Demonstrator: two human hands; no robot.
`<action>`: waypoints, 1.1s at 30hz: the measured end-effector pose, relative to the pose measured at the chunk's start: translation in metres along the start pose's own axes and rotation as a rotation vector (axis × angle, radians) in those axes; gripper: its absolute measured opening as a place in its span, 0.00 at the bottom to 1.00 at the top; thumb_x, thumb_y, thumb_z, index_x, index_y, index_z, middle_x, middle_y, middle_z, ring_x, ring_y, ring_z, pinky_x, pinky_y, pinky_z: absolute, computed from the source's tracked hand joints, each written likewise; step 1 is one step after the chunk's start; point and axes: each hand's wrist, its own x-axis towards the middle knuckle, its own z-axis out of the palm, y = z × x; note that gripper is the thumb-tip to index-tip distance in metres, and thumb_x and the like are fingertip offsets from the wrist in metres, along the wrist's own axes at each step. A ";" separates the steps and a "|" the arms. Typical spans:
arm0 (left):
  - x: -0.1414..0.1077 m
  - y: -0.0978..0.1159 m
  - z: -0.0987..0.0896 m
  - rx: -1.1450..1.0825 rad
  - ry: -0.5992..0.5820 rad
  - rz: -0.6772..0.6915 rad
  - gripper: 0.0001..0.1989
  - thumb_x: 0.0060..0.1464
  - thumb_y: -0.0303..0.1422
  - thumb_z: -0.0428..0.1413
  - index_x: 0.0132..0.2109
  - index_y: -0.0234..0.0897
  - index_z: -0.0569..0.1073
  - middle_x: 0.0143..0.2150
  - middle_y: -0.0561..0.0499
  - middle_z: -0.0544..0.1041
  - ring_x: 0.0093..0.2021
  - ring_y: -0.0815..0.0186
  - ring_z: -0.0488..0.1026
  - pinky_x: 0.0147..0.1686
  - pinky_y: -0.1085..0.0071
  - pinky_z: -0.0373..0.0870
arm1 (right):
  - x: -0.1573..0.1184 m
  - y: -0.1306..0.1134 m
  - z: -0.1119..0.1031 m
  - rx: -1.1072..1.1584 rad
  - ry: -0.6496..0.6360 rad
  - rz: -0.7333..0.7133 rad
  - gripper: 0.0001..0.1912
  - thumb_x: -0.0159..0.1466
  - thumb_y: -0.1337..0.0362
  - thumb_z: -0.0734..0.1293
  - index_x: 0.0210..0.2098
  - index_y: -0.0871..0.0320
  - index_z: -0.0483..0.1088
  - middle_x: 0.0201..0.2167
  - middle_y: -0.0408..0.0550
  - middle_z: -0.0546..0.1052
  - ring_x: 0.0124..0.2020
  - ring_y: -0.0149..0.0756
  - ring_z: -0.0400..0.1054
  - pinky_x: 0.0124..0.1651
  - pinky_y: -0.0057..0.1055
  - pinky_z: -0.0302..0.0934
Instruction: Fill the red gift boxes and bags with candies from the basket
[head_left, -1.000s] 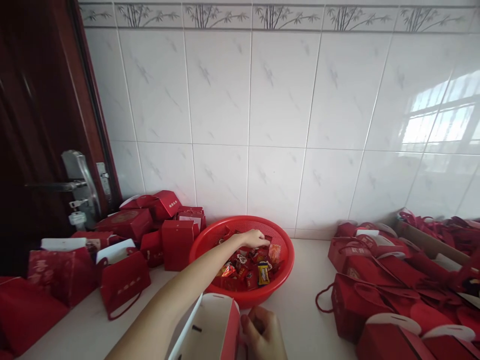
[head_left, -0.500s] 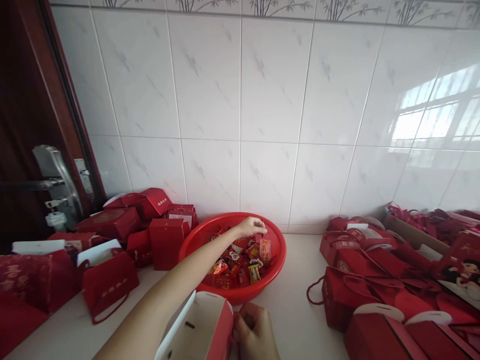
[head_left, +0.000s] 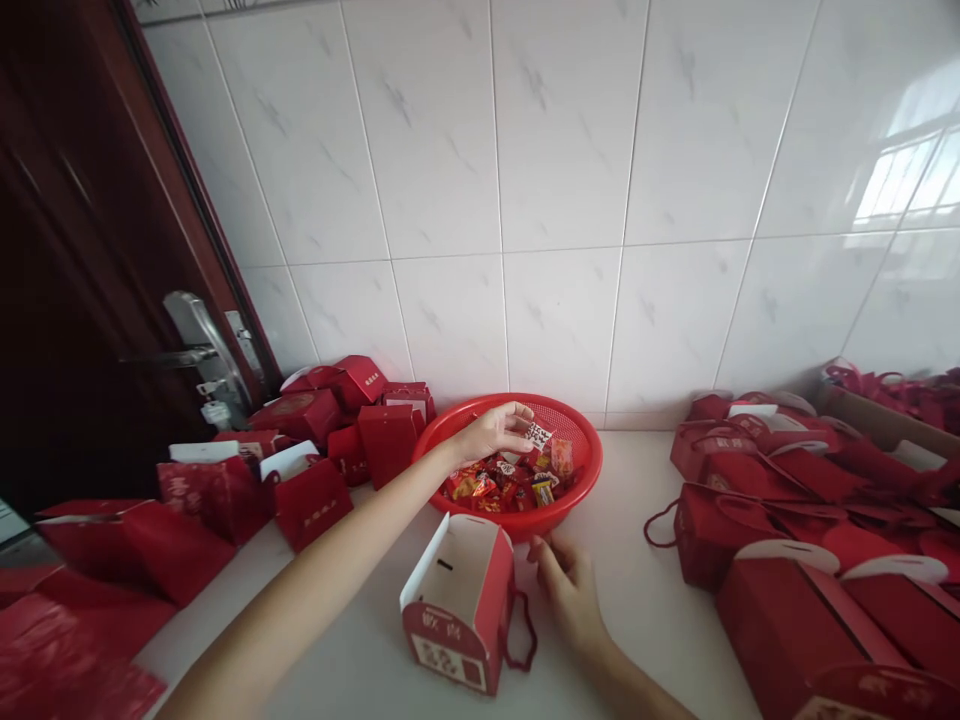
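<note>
Head view is showing, toward the near edge of the white bench, an upright red-and-white paper box with open top. Its red cord loop is hanging out beside the right hand, whose fingers are half curled, thumb slightly apart, nothing visible between; an inward sweep could be catching the loop and tipping the box. The left forearm is passing near the raised white flap, so a low swing could be bending it. Farther back, a round red plastic basket is holding wrapped sweets. Above them, the left hand is spreading its fingers rather wide by a white patterned sweet; I cannot tell whether it is gripping. Loose pinching could be dropping sweets outside the rim.
</note>
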 end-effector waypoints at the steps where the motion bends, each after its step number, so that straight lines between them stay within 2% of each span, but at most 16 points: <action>1: -0.007 0.000 0.005 0.004 -0.013 -0.009 0.28 0.37 0.27 0.70 0.47 0.38 0.70 0.40 0.54 0.74 0.38 0.69 0.75 0.42 0.67 0.73 | -0.002 -0.001 -0.001 0.001 0.011 -0.030 0.24 0.61 0.44 0.65 0.21 0.57 0.65 0.17 0.39 0.62 0.22 0.30 0.54 0.26 0.28 0.51; 4: -0.025 0.003 0.020 0.026 -0.076 -0.027 0.32 0.38 0.25 0.69 0.53 0.40 0.72 0.40 0.54 0.75 0.39 0.67 0.75 0.44 0.65 0.73 | -0.006 -0.006 -0.003 -0.005 0.018 -0.112 0.21 0.64 0.46 0.64 0.26 0.58 0.67 0.21 0.41 0.66 0.24 0.31 0.58 0.28 0.29 0.55; 9: -0.038 0.010 0.035 0.123 -0.211 -0.063 0.14 0.42 0.30 0.67 0.39 0.34 0.79 0.37 0.50 0.80 0.40 0.62 0.76 0.46 0.64 0.71 | -0.012 -0.010 -0.002 -0.004 0.028 -0.185 0.18 0.66 0.48 0.65 0.35 0.58 0.69 0.30 0.46 0.73 0.29 0.33 0.65 0.31 0.29 0.62; 12: -0.040 0.014 0.037 0.205 -0.230 -0.037 0.13 0.43 0.31 0.67 0.40 0.35 0.80 0.38 0.50 0.81 0.41 0.62 0.76 0.46 0.66 0.71 | -0.015 -0.011 -0.002 0.035 0.017 -0.202 0.17 0.67 0.48 0.64 0.39 0.57 0.68 0.34 0.47 0.73 0.28 0.32 0.64 0.28 0.29 0.62; 17: -0.045 0.013 0.040 0.360 -0.381 -0.060 0.19 0.43 0.33 0.70 0.45 0.36 0.80 0.38 0.50 0.82 0.40 0.62 0.78 0.42 0.68 0.72 | -0.021 -0.009 -0.001 0.059 0.060 -0.260 0.17 0.69 0.48 0.63 0.44 0.55 0.69 0.30 0.45 0.72 0.26 0.33 0.65 0.28 0.30 0.64; 22: -0.051 0.015 0.043 0.562 -0.413 0.038 0.10 0.48 0.35 0.67 0.40 0.38 0.83 0.37 0.51 0.81 0.40 0.63 0.77 0.40 0.71 0.70 | -0.024 -0.002 0.001 -0.005 0.097 -0.223 0.20 0.70 0.46 0.60 0.35 0.56 0.69 0.22 0.42 0.69 0.23 0.33 0.64 0.27 0.30 0.62; 25: -0.048 0.022 0.035 0.607 -0.439 0.073 0.12 0.52 0.37 0.65 0.44 0.39 0.84 0.40 0.49 0.82 0.41 0.63 0.78 0.41 0.72 0.70 | -0.024 0.000 0.001 -0.032 0.109 -0.230 0.20 0.71 0.46 0.59 0.39 0.56 0.71 0.23 0.42 0.71 0.23 0.33 0.66 0.28 0.30 0.64; 27: -0.042 0.025 0.020 0.620 -0.359 0.043 0.14 0.56 0.37 0.62 0.48 0.39 0.83 0.44 0.48 0.83 0.42 0.63 0.79 0.42 0.72 0.72 | -0.024 0.000 0.000 -0.049 0.115 -0.245 0.20 0.71 0.47 0.60 0.41 0.57 0.71 0.24 0.43 0.72 0.25 0.34 0.67 0.30 0.30 0.65; 30: -0.026 0.022 -0.012 0.820 0.001 -0.050 0.14 0.58 0.33 0.57 0.48 0.38 0.82 0.42 0.50 0.85 0.41 0.63 0.80 0.43 0.72 0.73 | -0.022 -0.001 -0.001 -0.041 0.097 -0.237 0.20 0.70 0.47 0.60 0.39 0.58 0.71 0.27 0.46 0.74 0.27 0.35 0.69 0.31 0.30 0.65; 33: -0.007 0.010 -0.044 0.927 0.150 -0.107 0.14 0.54 0.27 0.55 0.44 0.35 0.83 0.40 0.48 0.85 0.43 0.60 0.80 0.45 0.69 0.74 | -0.021 -0.001 -0.001 -0.031 0.067 -0.209 0.20 0.70 0.47 0.60 0.39 0.58 0.72 0.28 0.47 0.75 0.27 0.35 0.70 0.31 0.31 0.65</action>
